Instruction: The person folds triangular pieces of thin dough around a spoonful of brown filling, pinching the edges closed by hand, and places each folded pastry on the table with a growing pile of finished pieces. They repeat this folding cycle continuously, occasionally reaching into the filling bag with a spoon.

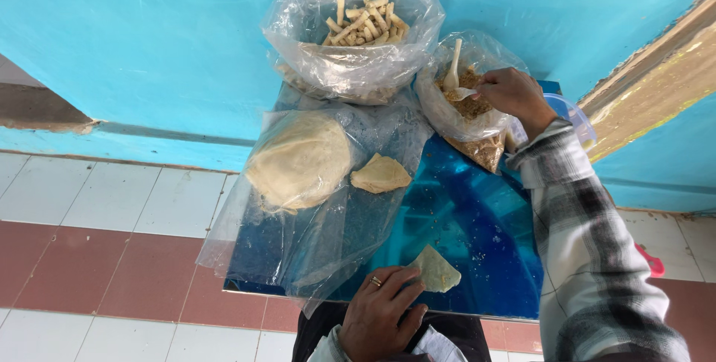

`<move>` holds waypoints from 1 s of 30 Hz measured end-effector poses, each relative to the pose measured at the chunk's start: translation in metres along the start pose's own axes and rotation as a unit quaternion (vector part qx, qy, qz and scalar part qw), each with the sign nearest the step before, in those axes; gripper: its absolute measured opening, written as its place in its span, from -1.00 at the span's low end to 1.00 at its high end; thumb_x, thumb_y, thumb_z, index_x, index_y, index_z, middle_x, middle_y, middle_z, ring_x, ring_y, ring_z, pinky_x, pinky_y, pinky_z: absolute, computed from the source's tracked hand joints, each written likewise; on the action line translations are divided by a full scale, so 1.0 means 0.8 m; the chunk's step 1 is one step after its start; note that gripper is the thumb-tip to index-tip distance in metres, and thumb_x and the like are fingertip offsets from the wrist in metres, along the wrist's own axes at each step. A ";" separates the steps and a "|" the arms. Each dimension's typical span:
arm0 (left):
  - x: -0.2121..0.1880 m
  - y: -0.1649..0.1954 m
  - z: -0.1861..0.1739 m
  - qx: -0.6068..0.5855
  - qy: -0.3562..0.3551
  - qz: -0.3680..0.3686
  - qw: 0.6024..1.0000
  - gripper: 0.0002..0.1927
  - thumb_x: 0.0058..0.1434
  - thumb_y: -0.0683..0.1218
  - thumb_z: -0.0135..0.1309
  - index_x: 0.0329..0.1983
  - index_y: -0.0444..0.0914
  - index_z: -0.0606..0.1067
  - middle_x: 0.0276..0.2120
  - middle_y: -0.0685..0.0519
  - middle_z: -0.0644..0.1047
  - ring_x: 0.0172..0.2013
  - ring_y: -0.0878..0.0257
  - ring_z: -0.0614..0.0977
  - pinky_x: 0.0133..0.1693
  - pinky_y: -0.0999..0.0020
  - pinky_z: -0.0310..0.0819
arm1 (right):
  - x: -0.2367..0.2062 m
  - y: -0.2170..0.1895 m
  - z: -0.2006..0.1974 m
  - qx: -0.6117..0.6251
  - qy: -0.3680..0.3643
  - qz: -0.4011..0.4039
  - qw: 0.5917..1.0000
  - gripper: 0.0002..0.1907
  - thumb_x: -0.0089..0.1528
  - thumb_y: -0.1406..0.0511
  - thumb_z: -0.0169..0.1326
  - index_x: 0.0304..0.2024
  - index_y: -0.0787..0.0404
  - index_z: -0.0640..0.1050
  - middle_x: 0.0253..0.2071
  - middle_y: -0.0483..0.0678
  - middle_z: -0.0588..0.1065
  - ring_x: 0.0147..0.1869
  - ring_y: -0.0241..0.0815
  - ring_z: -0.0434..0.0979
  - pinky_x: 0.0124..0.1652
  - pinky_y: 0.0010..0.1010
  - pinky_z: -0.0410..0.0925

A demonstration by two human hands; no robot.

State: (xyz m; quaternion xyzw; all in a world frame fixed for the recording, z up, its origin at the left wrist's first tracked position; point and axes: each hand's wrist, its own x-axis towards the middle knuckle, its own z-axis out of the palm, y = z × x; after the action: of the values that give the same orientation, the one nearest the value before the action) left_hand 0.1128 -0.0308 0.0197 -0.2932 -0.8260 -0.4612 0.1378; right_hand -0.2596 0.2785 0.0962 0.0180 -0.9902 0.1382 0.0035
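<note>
The left hand point(380, 310) pins a thin dough wrapper point(436, 269) flat on the blue table point(477, 220), while the right hand point(514, 93) grips a white spoon point(461, 93) in the filling bag point(470, 120). Best scoop modestly and keep the wrapper flat.

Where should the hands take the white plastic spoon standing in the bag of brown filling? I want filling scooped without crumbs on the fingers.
Probably by the upper handle of the white spoon, coming from above. It stands nearly upright, its bowl sunk in the brown filling inside the clear bag, so only the handle is clean and free. The right hand is already at the bag's mouth, just beside it.
</note>
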 end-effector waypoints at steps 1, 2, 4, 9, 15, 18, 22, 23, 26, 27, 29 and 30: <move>0.002 0.000 -0.001 0.003 0.002 0.004 1.000 -0.68 0.19 -0.09 0.25 -0.02 -0.31 0.57 0.12 -0.10 0.55 0.15 -0.06 0.53 0.14 0.06 0.43 | -0.002 0.004 -0.002 0.032 -0.006 0.013 0.999 -0.72 0.23 0.09 0.17 -0.17 0.07 0.73 -0.27 -0.04 0.62 -0.14 -0.05 0.57 -0.13 -0.19 0.37; 0.004 0.000 -0.001 0.002 0.005 0.004 1.000 -0.68 0.19 -0.09 0.25 -0.03 -0.31 0.58 0.12 -0.11 0.55 0.14 -0.06 0.53 0.13 0.05 0.43 | -0.005 0.006 -0.004 0.064 -0.013 0.026 0.998 -0.71 0.27 0.09 0.15 -0.17 0.11 0.72 -0.31 -0.03 0.61 -0.18 -0.09 0.58 -0.15 -0.24 0.37; 0.008 -0.001 -0.003 0.002 0.009 0.003 1.000 -0.69 0.19 -0.09 0.25 -0.04 -0.31 0.58 0.11 -0.11 0.55 0.13 -0.06 0.54 0.12 0.05 0.41 | -0.015 0.009 -0.008 0.180 -0.017 0.004 0.984 -0.71 0.28 0.15 0.17 -0.19 0.24 0.70 -0.32 -0.05 0.57 -0.21 -0.19 0.47 -0.20 -0.31 0.32; 0.016 -0.004 -0.009 -0.017 0.014 -0.005 1.000 -0.73 0.21 -0.11 0.22 -0.05 -0.30 0.58 0.06 -0.08 0.58 0.07 -0.06 0.57 0.08 0.06 0.46 | -0.077 0.010 -0.025 0.297 -0.011 -0.038 0.954 -0.72 0.35 0.23 0.10 -0.15 0.34 0.68 -0.34 -0.08 0.46 -0.24 -0.25 0.33 -0.24 -0.34 0.22; 0.030 -0.013 -0.005 -0.080 0.065 -0.069 0.992 -0.81 0.28 -0.16 0.17 -0.04 -0.26 0.58 0.03 -0.06 0.60 0.00 -0.06 0.63 -0.01 0.12 0.54 | -0.239 -0.004 0.002 0.287 -0.012 -0.139 0.948 -0.79 0.32 0.27 0.08 -0.17 0.27 0.65 -0.31 -0.11 0.61 -0.17 -0.38 0.53 -0.13 -0.47 0.39; 0.046 -0.024 -0.002 -0.051 0.067 -0.058 0.995 -0.73 0.28 -0.17 0.17 0.05 -0.26 0.54 0.08 -0.08 0.56 0.03 -0.09 0.60 0.02 0.08 0.51 | -0.304 -0.027 0.033 0.247 -0.026 -0.071 0.966 -0.81 0.28 0.26 0.11 -0.20 0.22 0.67 -0.39 -0.06 0.62 -0.33 -0.28 0.55 -0.28 -0.43 0.41; 0.071 -0.040 -0.002 -0.007 0.029 -0.040 0.999 -0.56 0.16 -0.12 0.27 0.11 -0.25 0.48 0.13 -0.08 0.50 0.08 -0.11 0.54 0.08 0.01 0.43 | -0.358 -0.064 0.059 0.159 0.080 -0.129 0.975 -0.85 0.21 0.28 0.15 -0.22 0.18 0.66 -0.29 -0.04 0.62 -0.27 -0.15 0.63 -0.29 -0.40 0.43; 0.073 -0.041 0.000 0.003 0.021 -0.045 0.999 -0.54 0.14 -0.11 0.29 0.11 -0.24 0.48 0.13 -0.07 0.49 0.10 -0.11 0.52 0.08 0.01 0.42 | -0.368 -0.073 0.061 0.129 0.104 -0.153 0.974 -0.87 0.20 0.28 0.16 -0.23 0.16 0.66 -0.31 -0.06 0.60 -0.26 -0.13 0.61 -0.28 -0.36 0.40; 0.081 -0.043 0.008 0.041 0.010 -0.053 0.998 -0.50 0.10 -0.08 0.33 0.10 -0.23 0.48 0.14 -0.05 0.47 0.14 -0.10 0.48 0.11 -0.01 0.37 | -0.390 -0.096 0.061 0.049 0.156 -0.189 0.968 -0.89 0.19 0.29 0.17 -0.24 0.10 0.65 -0.38 -0.12 0.55 -0.25 -0.10 0.55 -0.26 -0.27 0.34; 0.084 -0.044 0.012 0.057 0.015 -0.051 0.997 -0.50 0.09 -0.08 0.34 0.10 -0.23 0.49 0.14 -0.05 0.47 0.14 -0.10 0.48 0.12 -0.03 0.35 | -0.396 -0.102 0.060 0.029 0.160 -0.179 0.970 -0.89 0.19 0.30 0.18 -0.23 0.08 0.66 -0.41 -0.13 0.53 -0.26 -0.11 0.52 -0.27 -0.26 0.32; 0.086 -0.047 0.018 0.080 0.022 -0.050 0.995 -0.50 0.08 -0.08 0.34 0.09 -0.22 0.50 0.14 -0.03 0.47 0.15 -0.09 0.48 0.15 -0.05 0.32 | -0.404 -0.111 0.059 -0.001 0.171 -0.170 0.970 -0.86 0.18 0.30 0.20 -0.20 0.06 0.67 -0.44 -0.14 0.50 -0.29 -0.13 0.49 -0.30 -0.24 0.29; 0.085 -0.048 0.020 0.086 0.023 -0.049 0.995 -0.51 0.08 -0.08 0.33 0.09 -0.21 0.50 0.14 -0.02 0.48 0.15 -0.08 0.49 0.16 -0.05 0.31 | -0.409 -0.114 0.059 -0.011 0.178 -0.170 0.969 -0.84 0.18 0.30 0.21 -0.17 0.05 0.67 -0.44 -0.15 0.49 -0.31 -0.14 0.47 -0.31 -0.24 0.28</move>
State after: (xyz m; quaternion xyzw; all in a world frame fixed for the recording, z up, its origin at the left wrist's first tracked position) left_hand 0.0361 -0.0080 0.0189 -0.2287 -0.8725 -0.4013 0.1591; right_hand 0.0705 0.1890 0.0718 0.1608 -0.9576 0.1257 0.2035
